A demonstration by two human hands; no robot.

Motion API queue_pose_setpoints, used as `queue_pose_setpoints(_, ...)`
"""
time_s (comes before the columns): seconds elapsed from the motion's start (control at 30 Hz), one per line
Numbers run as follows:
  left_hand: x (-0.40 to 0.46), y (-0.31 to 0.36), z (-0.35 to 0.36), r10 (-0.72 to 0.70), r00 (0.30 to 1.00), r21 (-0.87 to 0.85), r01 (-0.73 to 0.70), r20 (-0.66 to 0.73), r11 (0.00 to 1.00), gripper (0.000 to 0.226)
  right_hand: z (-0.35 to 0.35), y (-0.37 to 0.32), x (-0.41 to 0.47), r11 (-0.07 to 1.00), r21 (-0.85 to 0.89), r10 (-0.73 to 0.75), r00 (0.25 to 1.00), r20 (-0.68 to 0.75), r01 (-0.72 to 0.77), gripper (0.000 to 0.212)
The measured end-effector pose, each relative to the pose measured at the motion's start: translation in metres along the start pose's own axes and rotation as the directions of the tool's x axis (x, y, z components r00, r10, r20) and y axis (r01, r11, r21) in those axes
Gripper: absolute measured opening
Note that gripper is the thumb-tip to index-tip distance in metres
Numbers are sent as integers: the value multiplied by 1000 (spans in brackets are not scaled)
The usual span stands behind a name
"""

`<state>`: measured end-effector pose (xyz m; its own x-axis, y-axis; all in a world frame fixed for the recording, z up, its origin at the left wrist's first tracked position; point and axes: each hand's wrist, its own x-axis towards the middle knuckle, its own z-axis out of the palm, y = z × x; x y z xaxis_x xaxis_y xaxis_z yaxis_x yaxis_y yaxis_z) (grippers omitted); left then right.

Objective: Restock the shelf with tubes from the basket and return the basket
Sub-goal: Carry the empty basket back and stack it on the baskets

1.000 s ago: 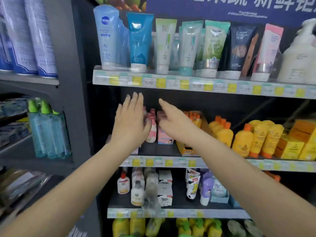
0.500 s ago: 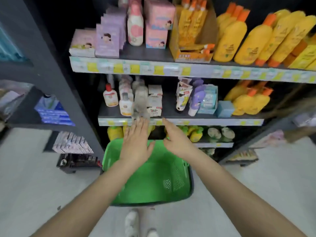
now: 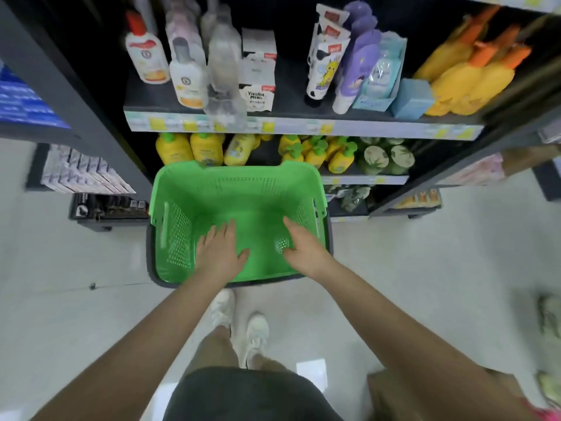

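While both palms hover flat, fingers straight: left hand (image 3: 220, 255), right hand (image 3: 303, 247) over perforated green plastic basket (image 3: 239, 189).

The basket (image 3: 239, 205) was green plastic, smooth-rimmed, its walls perforated. The floor (image 3: 394, 268) looked glossy and pale; the shelf (image 3: 291, 83) boards were matt black.

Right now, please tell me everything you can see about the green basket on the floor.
The green basket looks like moulded plastic, rectangular with rounded corners, with a darker grey band around its base. Its walls and floor have patches of small perforations, and the left wall has a slot. It stands upright on the pale floor in front of the shelf unit and appears empty; no tubes show inside. The left hand and the right hand reach into it with fingers extended; whether they touch it is unclear.
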<state>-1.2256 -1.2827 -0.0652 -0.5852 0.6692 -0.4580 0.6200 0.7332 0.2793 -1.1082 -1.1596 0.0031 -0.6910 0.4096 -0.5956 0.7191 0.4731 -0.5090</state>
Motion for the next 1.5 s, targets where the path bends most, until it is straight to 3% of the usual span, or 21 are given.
queue_pose_setpoints(0.23, 12, -21, 37, -32, 904, 88, -5, 425, 996, 60, 3, 7, 5, 984, 133, 125, 992, -13, -122, 67)
queue_pose_setpoints(0.37, 16, -24, 41, 11, 868, 57, -45, 496, 997, 43, -2, 7, 12, 965, 204, 176, 984, -34, -166, 68)
queue_pose_setpoints(0.6, -4, -33, 42, 141, 843, 83, -215, 519, 973, 41, -1, 5, 18, 933, 289, 241, 969, -59, -214, 67)
queue_pose_setpoints(0.7, -6, -40, 37, 147, 856, 110, -230, 497, 967, 27, 4, 1, 17, 925, 305, 252, 967, -40, -229, 67)
queue_pose_setpoints(0.87, -12, -35, 13, 227, 852, 33, -275, 472, 961, 27, 13, -6, 12, 952, 226, 208, 978, 22, -208, 65)
queue_pose_setpoints(0.97, -16, -33, -12, 300, 863, -30, -315, 407, 949, 25, 13, -8, 7, 986, -81, 150, 987, 59, -145, 59)
queue_pose_setpoints(1.07, -16, -35, -38, 330, 877, -113, -310, 348, 944, 20, 12, -11, -1, 926, -373, 81, 995, 61, -52, 39)
queue_pose_setpoints(1.13, -14, -34, -52, 339, 891, -147, -308, 301, 940, 16, 12, -12, -3, 883, -470, 19, 1000, 3, -15, 25)
queue_pose_setpoints(1.4, -7, -43, -93, 310, 941, -116, -296, 133, 948, 19, -10, -19, 12, 929, -369, -66, 968, -244, -30, 14)
queue_pose_setpoints(1.5, -6, -56, -108, 264, 965, -71, -264, -11, 962, 21, -22, -25, 13, 949, -314, -64, 947, -315, -41, 15)
